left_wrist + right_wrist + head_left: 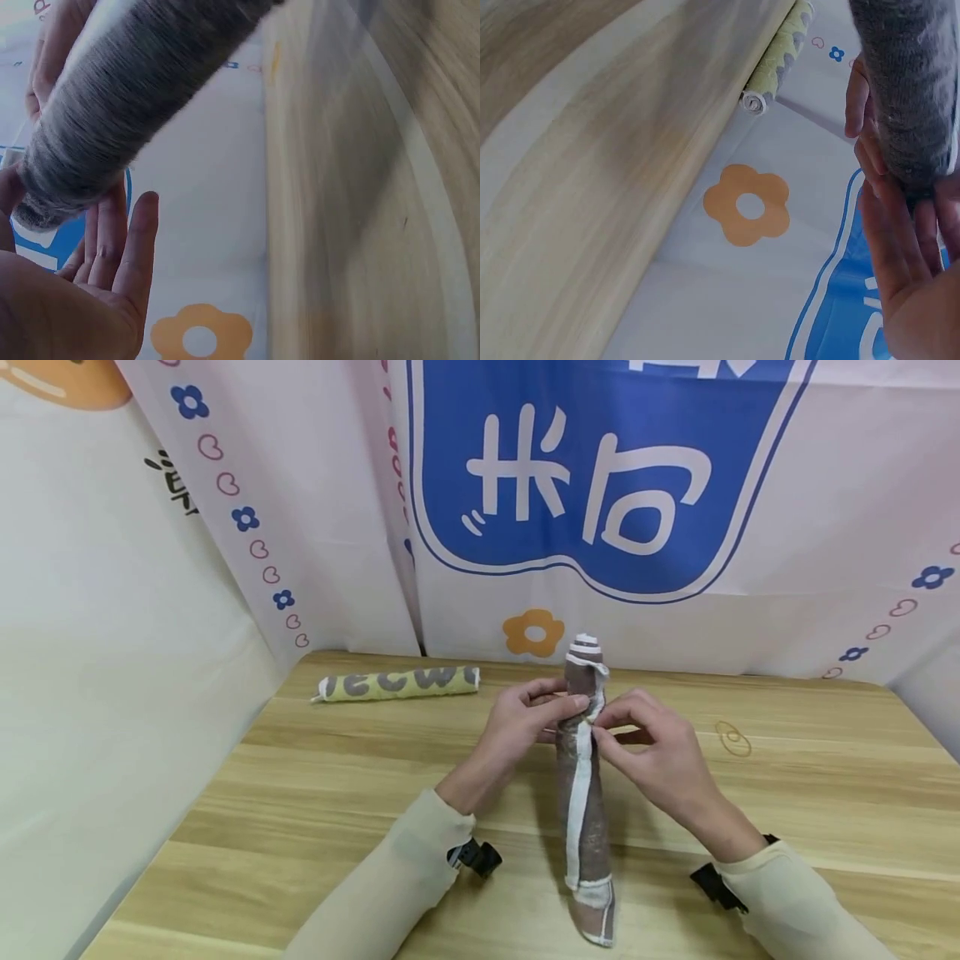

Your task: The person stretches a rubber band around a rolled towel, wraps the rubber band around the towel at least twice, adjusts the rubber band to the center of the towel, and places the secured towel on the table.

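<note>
A brown rolled towel (pixel 592 810) with white edging stands out lengthwise from me in the head view, its far end raised off the table. My left hand (pixel 517 714) grips it near the far end, thumb on top and fingers around its left side. On the right side of the roll, my right hand (pixel 656 747) pinches a thin yellowish rubber band (pixel 588 720) at the white edge strip. Both wrist views show the fuzzy underside of the towel, with fingers of both hands around its end.
A second roll, yellow-green with grey letters (pixel 397 685), lies at the back left of the wooden table (pixel 337 810). A loose rubber band (pixel 732 738) lies to the right of my right hand. A printed cloth (pixel 465 610) hangs behind the table's back edge.
</note>
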